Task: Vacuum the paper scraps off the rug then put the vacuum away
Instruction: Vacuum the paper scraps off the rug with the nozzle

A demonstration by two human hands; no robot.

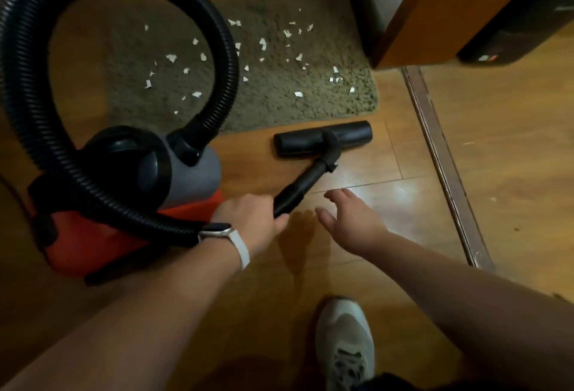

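A red and grey canister vacuum [124,222] stands on the wooden floor at the left, its black ribbed hose [223,48] looping high over it. My left hand [251,216] grips the black wand [298,188] near its lower end. The black floor nozzle [323,139] lies flat on the floor just short of the rug's near edge. Several white paper scraps [264,44] are strewn over the olive shaggy rug [310,101]. Just right of the wand, my right hand [344,219] hovers with fingers spread and holds nothing.
A wooden door [435,11] stands open at the rug's right corner, with a dark box [521,27] behind it. A dark threshold strip [447,166] runs diagonally across the floor at right. My white sneaker [344,344] is at the bottom.
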